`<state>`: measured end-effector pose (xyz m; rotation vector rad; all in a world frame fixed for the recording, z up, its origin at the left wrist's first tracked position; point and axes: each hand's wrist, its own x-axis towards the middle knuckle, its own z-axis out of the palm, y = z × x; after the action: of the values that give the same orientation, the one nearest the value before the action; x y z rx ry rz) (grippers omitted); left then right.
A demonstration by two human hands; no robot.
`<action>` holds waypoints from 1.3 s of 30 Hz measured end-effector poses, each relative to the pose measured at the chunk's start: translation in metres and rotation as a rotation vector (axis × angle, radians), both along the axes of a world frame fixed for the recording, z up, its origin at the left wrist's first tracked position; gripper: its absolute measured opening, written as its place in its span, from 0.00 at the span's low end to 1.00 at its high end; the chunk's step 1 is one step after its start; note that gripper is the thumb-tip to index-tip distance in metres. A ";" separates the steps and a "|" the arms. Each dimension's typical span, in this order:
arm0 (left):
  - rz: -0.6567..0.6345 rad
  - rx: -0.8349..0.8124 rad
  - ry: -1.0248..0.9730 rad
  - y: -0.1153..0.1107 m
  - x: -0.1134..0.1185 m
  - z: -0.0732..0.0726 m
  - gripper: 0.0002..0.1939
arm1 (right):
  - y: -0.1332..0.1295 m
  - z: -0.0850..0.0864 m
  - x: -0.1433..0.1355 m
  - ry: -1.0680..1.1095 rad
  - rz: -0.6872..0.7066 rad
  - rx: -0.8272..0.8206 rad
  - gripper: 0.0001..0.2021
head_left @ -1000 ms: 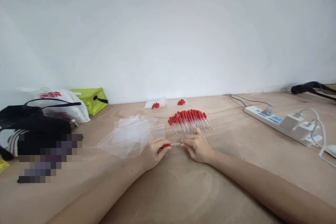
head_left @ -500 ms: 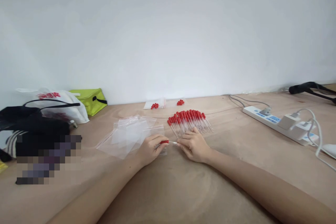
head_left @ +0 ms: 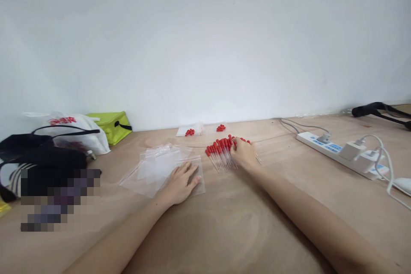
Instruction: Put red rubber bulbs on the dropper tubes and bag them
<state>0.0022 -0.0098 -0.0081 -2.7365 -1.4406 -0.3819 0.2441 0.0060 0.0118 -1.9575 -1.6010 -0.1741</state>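
Note:
My left hand [head_left: 183, 182] lies flat, fingers spread, on the overlapping clear zip bags [head_left: 152, 173]. My right hand [head_left: 245, 152] reaches over the row of droppers [head_left: 220, 150], which have red rubber bulbs and clear thin stems. Its thumb and fingers are closed round a dropper at the row's bulb end, and the hand covers much of the right part of the row. Only a few stems and bulbs show past its far side.
Behind the row, red bulbs [head_left: 190, 132] and more red bulbs [head_left: 221, 128] lie on small clear bags by the wall. A power strip [head_left: 337, 154] with plugs and cables is on the right. On the left are a green bag [head_left: 117, 128], a white plastic bag [head_left: 99, 139] and dark fabric.
My right hand has moved forward from the table in front onto the dropper row. My left hand has let go of the dropper's red bulb and opened onto the bags.

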 end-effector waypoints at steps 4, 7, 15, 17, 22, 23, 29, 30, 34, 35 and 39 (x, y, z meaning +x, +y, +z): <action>0.024 -0.097 0.050 -0.003 0.001 0.006 0.27 | 0.004 -0.008 -0.004 -0.082 0.044 -0.046 0.13; 0.028 -0.131 0.083 -0.004 0.002 0.009 0.29 | 0.002 -0.014 -0.004 -0.118 0.096 -0.007 0.12; -0.090 -0.221 0.105 -0.007 -0.005 0.018 0.29 | -0.026 -0.029 0.005 -0.163 0.332 0.215 0.10; -0.203 -0.255 0.102 -0.010 -0.010 0.025 0.27 | -0.037 -0.032 0.008 -0.157 0.452 0.223 0.09; -0.518 -0.414 0.017 -0.029 -0.021 0.040 0.20 | -0.062 -0.031 0.015 -0.130 0.661 0.210 0.09; -0.538 -0.429 -0.014 -0.034 -0.021 0.040 0.18 | -0.065 -0.030 0.016 -0.127 0.684 0.204 0.09; -0.125 -0.161 -0.135 -0.053 -0.010 0.022 0.23 | -0.065 -0.029 0.014 -0.107 0.772 0.186 0.08; -0.035 -0.148 -0.117 -0.055 -0.008 0.018 0.25 | -0.065 -0.029 0.013 -0.102 0.778 0.184 0.08; 0.055 -0.238 0.018 -0.056 0.001 0.015 0.34 | -0.065 -0.027 0.012 -0.110 0.809 0.163 0.08; 0.005 -0.259 0.043 -0.056 0.003 0.017 0.34 | -0.066 -0.025 0.012 -0.116 0.825 0.155 0.08; -0.236 -0.310 0.099 -0.055 0.009 0.030 0.32 | -0.070 -0.020 0.009 -0.147 0.914 0.104 0.11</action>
<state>0.0111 -0.0652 0.0218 -3.1299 -1.2502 -0.0252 0.2536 -0.0643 -0.0083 -0.9953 -2.3512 -0.0245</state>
